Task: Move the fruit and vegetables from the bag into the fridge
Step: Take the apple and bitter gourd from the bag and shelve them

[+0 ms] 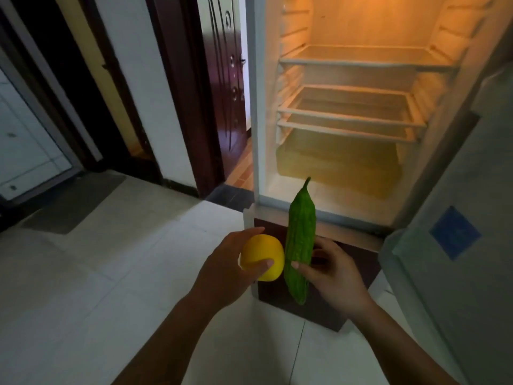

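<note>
Yellow fruit [262, 257] cupped in the left hand [224, 273] and a bumpy green gourd [301, 240] pinched upright by the right hand [333, 273] are held before the open, lit fridge [258, 107], where the gourd's low, light grip could let it tip and drop to the floor [111, 273].

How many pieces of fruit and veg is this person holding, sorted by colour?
Yellow: 1, the round yellow fruit, held in the left hand.
Green: 1, the long bumpy green gourd, held in the right hand.
Total: 2.
</note>
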The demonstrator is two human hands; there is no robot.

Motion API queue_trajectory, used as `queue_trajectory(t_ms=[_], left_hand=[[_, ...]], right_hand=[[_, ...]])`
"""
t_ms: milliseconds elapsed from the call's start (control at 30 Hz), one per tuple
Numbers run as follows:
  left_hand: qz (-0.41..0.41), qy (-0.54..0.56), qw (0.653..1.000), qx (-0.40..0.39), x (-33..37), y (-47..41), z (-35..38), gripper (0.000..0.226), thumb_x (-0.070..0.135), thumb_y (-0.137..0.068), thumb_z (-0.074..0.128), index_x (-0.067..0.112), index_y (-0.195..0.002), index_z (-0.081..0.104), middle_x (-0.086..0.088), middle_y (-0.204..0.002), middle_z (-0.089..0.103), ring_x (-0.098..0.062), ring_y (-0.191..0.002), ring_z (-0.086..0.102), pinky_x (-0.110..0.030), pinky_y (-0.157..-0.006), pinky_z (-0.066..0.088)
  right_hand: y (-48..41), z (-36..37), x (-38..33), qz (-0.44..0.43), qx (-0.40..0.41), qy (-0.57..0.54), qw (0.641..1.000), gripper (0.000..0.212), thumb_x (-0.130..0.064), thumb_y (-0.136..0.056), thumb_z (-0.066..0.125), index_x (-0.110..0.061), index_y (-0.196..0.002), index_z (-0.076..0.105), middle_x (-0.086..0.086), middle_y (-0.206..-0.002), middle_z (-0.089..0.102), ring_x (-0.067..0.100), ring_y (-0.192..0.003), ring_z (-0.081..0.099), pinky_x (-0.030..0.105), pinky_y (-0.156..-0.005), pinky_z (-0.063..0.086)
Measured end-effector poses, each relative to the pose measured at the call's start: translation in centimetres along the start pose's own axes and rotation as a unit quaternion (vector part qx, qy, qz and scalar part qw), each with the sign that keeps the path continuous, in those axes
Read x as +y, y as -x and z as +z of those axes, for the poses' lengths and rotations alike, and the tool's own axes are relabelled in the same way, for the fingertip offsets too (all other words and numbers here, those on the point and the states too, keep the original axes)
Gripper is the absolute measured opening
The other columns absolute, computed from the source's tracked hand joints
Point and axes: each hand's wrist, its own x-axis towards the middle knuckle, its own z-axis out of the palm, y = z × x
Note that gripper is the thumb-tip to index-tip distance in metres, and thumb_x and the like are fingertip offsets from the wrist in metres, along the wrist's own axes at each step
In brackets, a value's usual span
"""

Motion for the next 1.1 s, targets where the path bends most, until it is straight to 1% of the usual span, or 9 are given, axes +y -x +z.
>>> queue_trajectory(t_ms=[133,233,300,467,633,767,900,1000,1100], left_hand=[[0.022,0.017,1.0,0.005,1.3,-7.9,0.1,0.048,0.057,-0.069,0.064,0.061,-0.108,0.036,0.027,-0.113,0.04,-0.008,-0.107,0.049,-0.035,-0.085,0.052],[0.028,0.037,0.999,0.008,2.0,-13.4,-0.1,0.05,0.049,-0.074,0.07,0.049,-0.117,0.042,0.02,-0.117,0.043,-0.009,-0.11,0.049,-0.035,-0.085,0.053],[0.031,0.059,0.998,-0.005,2.2,-16.4,-0.3,0.053,0.054,-0.072,0.069,0.048,-0.118,0.044,0.018,-0.119,0.046,-0.006,-0.108,0.051,-0.035,-0.084,0.055],[0.056,0.117,0.99,-0.06,3.2,-24.6,-0.5,0.039,0.062,-0.07,0.054,0.061,-0.107,0.043,0.037,-0.108,0.047,0.011,-0.1,0.049,-0.028,-0.082,0.052],[0.11,0.125,0.98,-0.113,4.1,-32.0,-0.1,0.033,0.068,-0.075,0.044,0.058,-0.106,0.045,0.027,-0.113,0.049,0.001,-0.101,0.053,-0.026,-0.081,0.05],[0.143,0.117,0.969,-0.166,3.9,-36.8,0.6,0.041,0.076,-0.068,0.038,0.063,-0.107,0.046,0.019,-0.121,0.044,0.004,-0.11,0.046,-0.024,-0.091,0.044],[0.135,0.102,0.958,-0.23,4.1,-39.0,1.2,0.066,0.077,-0.058,0.045,0.061,-0.122,0.036,0.015,-0.126,0.033,-0.002,-0.112,0.042,-0.018,-0.087,0.038],[0.149,0.054,0.952,-0.26,4.2,-39.8,1.5,0.086,0.072,-0.054,0.058,0.058,-0.132,0.025,0.016,-0.126,0.02,-0.008,-0.116,0.036,-0.027,-0.096,0.041],[0.17,0.039,0.941,-0.291,3.9,-40.8,1.6,0.099,0.061,-0.05,0.074,0.065,-0.13,0.015,0.027,-0.119,0.015,-0.011,-0.119,0.035,-0.036,-0.097,0.046]], right_hand=[[-6.1,-2.3,1.1,-0.01,0.038,-0.005,0.999,0.043,-0.024,-0.073,0.078,-0.039,-0.108,0.059,-0.015,-0.108,0.063,-0.001,-0.098,0.059,0.013,-0.077,0.049],[-10.1,-3.8,2.3,0.004,0.068,-0.013,0.998,0.046,-0.021,-0.073,0.078,-0.043,-0.107,0.056,-0.014,-0.109,0.062,0.001,-0.099,0.059,0.021,-0.074,0.054],[-12.3,-4.4,3.0,0.017,0.094,-0.017,0.995,0.046,-0.021,-0.071,0.08,-0.043,-0.105,0.058,-0.012,-0.108,0.062,0.004,-0.098,0.061,0.027,-0.076,0.055],[-18.3,-5.5,3.6,0.027,0.156,-0.019,0.987,0.041,-0.022,-0.071,0.08,-0.032,-0.106,0.063,-0.008,-0.106,0.066,0.007,-0.097,0.062,0.037,-0.078,0.057],[-22.6,-7.2,3.2,0.05,0.223,-0.024,0.973,0.04,-0.025,-0.071,0.078,-0.032,-0.107,0.063,-0.01,-0.103,0.067,0.006,-0.097,0.063,0.036,-0.078,0.058],[-25.1,-7.8,3.5,0.054,0.273,-0.017,0.96,0.04,-0.019,-0.072,0.078,-0.035,-0.105,0.063,-0.012,-0.101,0.067,0.006,-0.095,0.062,0.033,-0.075,0.058],[-26.5,-7.6,4.0,0.07,0.315,-0.023,0.946,0.038,-0.018,-0.074,0.076,-0.035,-0.105,0.061,-0.012,-0.098,0.068,0.0,-0.091,0.062,0.019,-0.067,0.054],[-26.9,-7.8,4.4,0.084,0.322,-0.026,0.943,0.036,-0.024,-0.075,0.075,-0.031,-0.107,0.062,-0.009,-0.103,0.067,0.001,-0.092,0.062,0.017,-0.065,0.053],[-27.4,-8.3,4.5,0.089,0.323,-0.036,0.941,0.036,-0.021,-0.076,0.074,-0.03,-0.108,0.061,-0.011,-0.103,0.066,-0.002,-0.092,0.06,0.016,-0.064,0.052]])
